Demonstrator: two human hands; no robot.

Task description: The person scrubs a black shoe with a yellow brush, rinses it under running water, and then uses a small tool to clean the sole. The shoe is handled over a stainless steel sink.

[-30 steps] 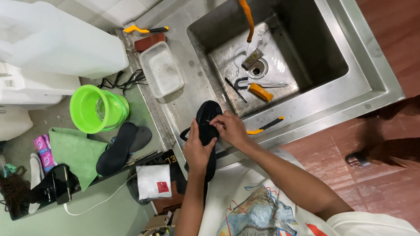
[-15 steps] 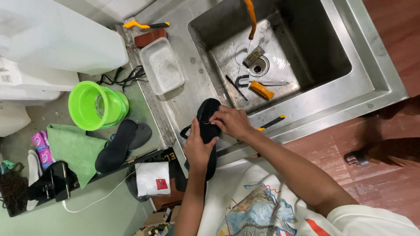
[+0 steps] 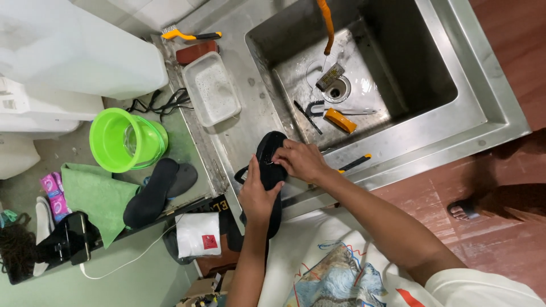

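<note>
- A steel sink is set into a wet metal counter, with reddish floor tiles to the right and a green surface to the left.
- The left hand is closed around the middle of a black shoe, thumb on one side and fingers wrapped under it, holding it over the front edge of the counter just beside the basin.
- The right hand lies on top of the same shoe near its upper end, fingers curled and pressed against it; whether they pinch anything small between them cannot be told.
- The shoe points away from the person, its far tip over the wet counter and its near end over the person's lap.
- In the basin lie an orange-handled brush and a dark thin tool near the drain, with an orange hose hanging down above.
- A white tub of soapy water sits on the counter left of the basin, and a yellow-handled brush lies beyond it.
- Further left stand a green bucket and a big white jug.
- A pair of black insoles rests beside a green cloth.
</note>
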